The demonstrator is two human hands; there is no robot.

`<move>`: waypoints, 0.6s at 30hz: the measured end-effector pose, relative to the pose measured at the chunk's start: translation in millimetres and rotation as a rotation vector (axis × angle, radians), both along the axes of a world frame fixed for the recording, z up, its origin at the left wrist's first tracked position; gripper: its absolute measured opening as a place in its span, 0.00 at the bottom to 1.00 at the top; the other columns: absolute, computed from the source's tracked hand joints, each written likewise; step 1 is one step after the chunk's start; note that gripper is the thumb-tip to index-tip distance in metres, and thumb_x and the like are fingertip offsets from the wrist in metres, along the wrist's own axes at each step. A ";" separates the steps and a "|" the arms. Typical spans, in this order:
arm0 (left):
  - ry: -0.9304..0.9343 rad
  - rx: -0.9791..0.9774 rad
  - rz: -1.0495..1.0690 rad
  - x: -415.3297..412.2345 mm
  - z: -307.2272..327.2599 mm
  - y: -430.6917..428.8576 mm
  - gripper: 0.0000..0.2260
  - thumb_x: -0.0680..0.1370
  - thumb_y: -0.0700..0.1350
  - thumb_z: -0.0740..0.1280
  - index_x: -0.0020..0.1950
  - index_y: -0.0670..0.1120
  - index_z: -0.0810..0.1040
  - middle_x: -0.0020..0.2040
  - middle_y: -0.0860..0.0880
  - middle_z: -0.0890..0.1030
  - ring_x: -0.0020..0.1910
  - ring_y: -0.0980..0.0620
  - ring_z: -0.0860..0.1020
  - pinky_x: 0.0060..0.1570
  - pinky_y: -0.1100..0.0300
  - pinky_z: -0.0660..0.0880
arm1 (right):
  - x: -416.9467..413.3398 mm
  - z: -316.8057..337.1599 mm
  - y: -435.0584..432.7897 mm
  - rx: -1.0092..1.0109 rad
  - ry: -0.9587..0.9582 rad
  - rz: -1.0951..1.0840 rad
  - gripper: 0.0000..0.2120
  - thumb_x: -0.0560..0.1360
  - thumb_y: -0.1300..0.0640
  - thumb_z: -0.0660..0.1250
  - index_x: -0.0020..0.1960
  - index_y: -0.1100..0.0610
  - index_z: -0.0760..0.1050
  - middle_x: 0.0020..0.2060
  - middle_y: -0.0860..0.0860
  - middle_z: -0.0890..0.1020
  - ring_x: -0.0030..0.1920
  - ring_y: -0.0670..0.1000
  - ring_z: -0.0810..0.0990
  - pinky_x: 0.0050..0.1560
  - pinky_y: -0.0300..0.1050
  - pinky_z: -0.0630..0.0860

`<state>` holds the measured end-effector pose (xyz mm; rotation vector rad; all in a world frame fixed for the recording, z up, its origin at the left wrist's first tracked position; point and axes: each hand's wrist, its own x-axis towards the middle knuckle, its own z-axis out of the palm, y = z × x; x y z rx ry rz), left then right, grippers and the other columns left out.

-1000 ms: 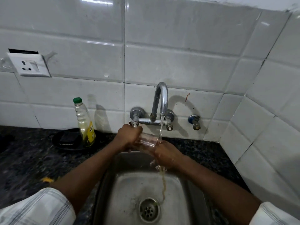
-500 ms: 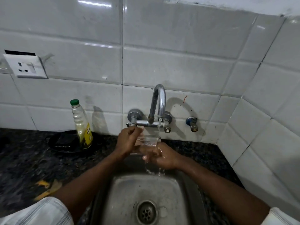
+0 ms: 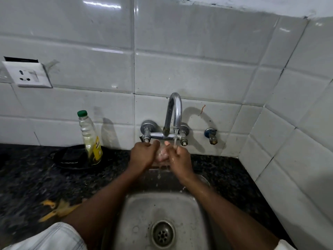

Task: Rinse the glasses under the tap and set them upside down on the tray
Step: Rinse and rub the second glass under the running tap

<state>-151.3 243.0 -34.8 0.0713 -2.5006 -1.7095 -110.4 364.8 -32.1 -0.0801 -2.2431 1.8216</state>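
Note:
A clear glass (image 3: 161, 154) sits between my two hands, just under the chrome tap (image 3: 174, 114). My left hand (image 3: 143, 154) grips it from the left, fingers curled round its wall. My right hand (image 3: 179, 159) holds its right side, wet, with fingertips at the rim. A thin stream of water (image 3: 175, 139) falls from the spout onto my right hand at the glass's edge. Most of the glass is hidden by my fingers. No tray is in view.
The steel sink (image 3: 142, 210) with its drain (image 3: 163, 234) lies below my hands. An oil bottle with a green cap (image 3: 90, 139) stands on a black plate (image 3: 70, 157) at the left. A wall socket (image 3: 28, 74) and a second small tap (image 3: 211, 136) are on the tiles.
My hands lifted the glass closer to the spout. My right hand came up from under the glass to its right side. The camera view tilted slightly.

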 end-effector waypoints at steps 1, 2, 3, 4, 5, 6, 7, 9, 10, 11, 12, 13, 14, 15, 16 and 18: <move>-0.275 0.061 -0.058 -7.1 4.7 0.2 0.13 0.78 0.51 0.64 0.42 0.44 0.82 0.35 0.46 0.81 0.34 0.48 0.80 0.32 0.63 0.73 | 3.2 -4.2 -1.0 0.068 0.043 -0.025 0.18 0.79 0.43 0.62 0.40 0.55 0.78 0.36 0.58 0.85 0.38 0.58 0.85 0.43 0.60 0.82; -0.430 0.113 -0.097 -8.9 8.3 -0.9 0.13 0.78 0.51 0.64 0.43 0.43 0.81 0.37 0.44 0.81 0.35 0.47 0.80 0.34 0.59 0.76 | 6.4 -9.0 -2.9 0.111 0.067 -0.022 0.20 0.79 0.41 0.62 0.40 0.55 0.78 0.34 0.57 0.85 0.37 0.57 0.85 0.40 0.60 0.82; -0.450 0.137 -0.100 -8.4 5.9 -2.1 0.15 0.78 0.53 0.65 0.42 0.43 0.81 0.38 0.43 0.82 0.36 0.46 0.81 0.38 0.55 0.78 | 8.8 -12.2 -4.3 0.119 0.086 -0.023 0.21 0.78 0.40 0.62 0.40 0.57 0.78 0.34 0.56 0.84 0.35 0.56 0.85 0.39 0.59 0.82; -0.340 0.104 -0.063 -6.9 -0.9 -2.7 0.18 0.77 0.57 0.65 0.41 0.43 0.81 0.38 0.44 0.83 0.36 0.45 0.82 0.39 0.54 0.79 | 10.8 -10.8 -5.9 0.108 0.087 -0.042 0.21 0.79 0.41 0.62 0.40 0.58 0.78 0.33 0.56 0.84 0.35 0.56 0.85 0.39 0.59 0.82; -0.090 0.026 0.007 -2.8 -9.1 -3.2 0.20 0.77 0.59 0.65 0.39 0.43 0.81 0.36 0.46 0.82 0.36 0.47 0.81 0.38 0.58 0.78 | 9.0 -10.4 -7.6 0.058 0.067 -0.096 0.21 0.80 0.44 0.62 0.39 0.60 0.78 0.32 0.56 0.84 0.34 0.55 0.84 0.40 0.57 0.82; 0.191 -0.049 0.041 7.9 -15.0 -4.2 0.20 0.78 0.59 0.65 0.39 0.44 0.80 0.34 0.48 0.81 0.35 0.50 0.80 0.35 0.62 0.74 | 8.0 -4.7 -10.8 -0.011 0.035 -0.167 0.20 0.80 0.47 0.62 0.38 0.60 0.78 0.32 0.56 0.84 0.34 0.55 0.84 0.42 0.54 0.82; 0.413 -0.085 0.056 18.8 -18.7 -2.8 0.18 0.77 0.58 0.65 0.40 0.45 0.81 0.34 0.51 0.80 0.34 0.53 0.78 0.34 0.64 0.71 | 5.7 -2.7 -12.9 -0.082 -0.004 -0.208 0.20 0.81 0.48 0.62 0.36 0.58 0.78 0.32 0.55 0.83 0.34 0.54 0.83 0.43 0.52 0.81; 0.425 -0.049 0.067 18.5 -19.2 0.3 0.14 0.77 0.55 0.66 0.40 0.47 0.81 0.33 0.52 0.80 0.34 0.53 0.78 0.33 0.67 0.69 | 4.4 0.7 -14.4 -0.106 -0.013 -0.211 0.19 0.81 0.48 0.62 0.35 0.57 0.78 0.31 0.54 0.83 0.33 0.53 0.83 0.41 0.50 0.81; 0.220 -0.013 0.054 7.2 -17.0 1.2 0.14 0.77 0.54 0.66 0.39 0.46 0.81 0.33 0.49 0.80 0.35 0.50 0.80 0.32 0.66 0.70 | 5.0 0.6 -13.3 -0.070 0.003 -0.196 0.19 0.81 0.48 0.62 0.36 0.57 0.78 0.31 0.54 0.83 0.33 0.54 0.83 0.40 0.51 0.82; -0.079 0.043 -0.017 -3.7 -13.0 1.1 0.15 0.76 0.53 0.66 0.40 0.43 0.82 0.35 0.45 0.82 0.37 0.45 0.81 0.34 0.64 0.72 | 5.3 -0.9 -11.4 -0.039 0.020 -0.178 0.19 0.81 0.49 0.61 0.37 0.57 0.78 0.31 0.55 0.83 0.34 0.55 0.83 0.40 0.53 0.83; -0.343 0.088 -0.098 -11.5 -7.8 -0.8 0.16 0.74 0.54 0.66 0.45 0.41 0.83 0.39 0.42 0.83 0.38 0.41 0.82 0.36 0.61 0.76 | 6.5 -3.6 -8.8 -0.008 0.025 -0.157 0.19 0.82 0.49 0.60 0.38 0.58 0.78 0.32 0.56 0.83 0.35 0.56 0.84 0.41 0.55 0.83; -0.456 0.089 -0.133 -12.9 0.0 -3.3 0.19 0.73 0.56 0.66 0.49 0.40 0.82 0.43 0.39 0.84 0.39 0.40 0.83 0.38 0.56 0.79 | 8.3 -6.7 -6.0 0.005 0.029 -0.123 0.20 0.83 0.49 0.58 0.39 0.59 0.78 0.34 0.57 0.83 0.36 0.56 0.84 0.42 0.54 0.83; -0.429 0.027 -0.131 -13.8 3.3 -4.1 0.20 0.75 0.58 0.65 0.49 0.41 0.82 0.43 0.40 0.84 0.39 0.41 0.83 0.38 0.55 0.79 | 12.3 -4.8 -5.5 0.000 0.020 -0.087 0.20 0.83 0.50 0.56 0.41 0.60 0.78 0.35 0.58 0.83 0.37 0.55 0.84 0.43 0.51 0.82; -0.226 -0.063 -0.083 -11.0 5.2 -4.4 0.20 0.77 0.59 0.64 0.46 0.41 0.82 0.41 0.41 0.84 0.38 0.44 0.82 0.39 0.58 0.78 | 12.9 -4.0 -5.4 -0.027 0.016 -0.078 0.21 0.84 0.50 0.55 0.41 0.61 0.77 0.35 0.58 0.83 0.37 0.55 0.84 0.44 0.48 0.81; 0.089 -0.123 -0.017 -4.0 3.6 -3.3 0.20 0.79 0.58 0.63 0.42 0.42 0.82 0.38 0.45 0.83 0.36 0.47 0.81 0.37 0.60 0.75 | 12.5 0.7 -6.0 -0.068 0.006 -0.097 0.21 0.84 0.51 0.55 0.41 0.62 0.77 0.34 0.58 0.83 0.37 0.56 0.84 0.44 0.47 0.80; 0.562 -0.154 0.063 24.5 -1.4 0.0 0.14 0.78 0.53 0.66 0.40 0.45 0.81 0.36 0.50 0.80 0.35 0.53 0.77 0.35 0.63 0.72 | 10.3 8.6 -5.2 -0.164 -0.025 -0.137 0.21 0.84 0.52 0.55 0.40 0.61 0.78 0.32 0.56 0.82 0.35 0.54 0.83 0.42 0.46 0.80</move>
